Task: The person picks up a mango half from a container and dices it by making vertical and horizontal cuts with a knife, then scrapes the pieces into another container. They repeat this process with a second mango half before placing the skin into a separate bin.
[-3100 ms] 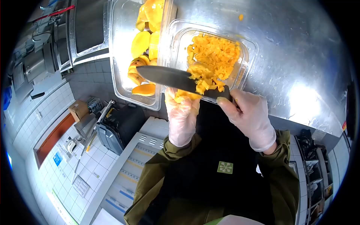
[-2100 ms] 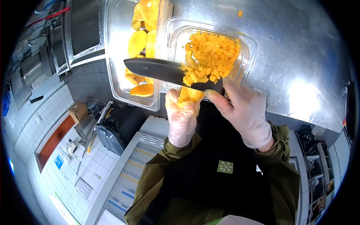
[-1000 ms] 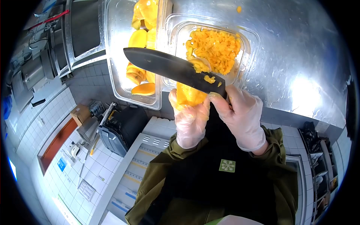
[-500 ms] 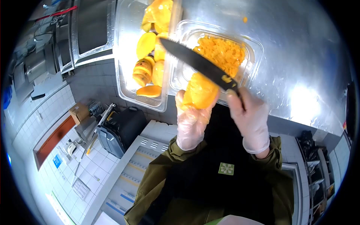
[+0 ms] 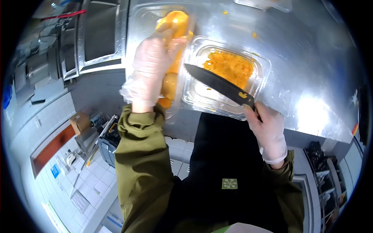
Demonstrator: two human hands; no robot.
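Note:
My left hand [image 5: 151, 58], in a clear plastic glove, reaches over the long clear container [image 5: 134, 23] at the left. Its fingertips, smeared by motion, overlap a peeled mango [image 5: 176, 19] at the far end; I cannot tell whether they grip it. More mango pieces [image 5: 169, 86] lie below the wrist, partly hidden. My gloved right hand [image 5: 268, 128] is closed on the handle of a dark-bladed knife [image 5: 217, 83]. A scrap of mango sticks to the blade near the handle. The knife hangs slanted over a smaller clear tub [image 5: 265, 73] holding chopped mango [image 5: 229, 66].
Both containers stand on a shiny steel table [image 5: 303, 66]. Small mango bits [image 5: 254, 35] are scattered on it, and another clear container [image 5: 268, 4] shows at the far edge. Steel cabinets stand at the left; a black bin [image 5: 107, 145] is on the tiled floor.
My left hand has moved from over the near side of the tub, where it held a peeled mango, to the long container. The knife has shifted slightly toward me and right.

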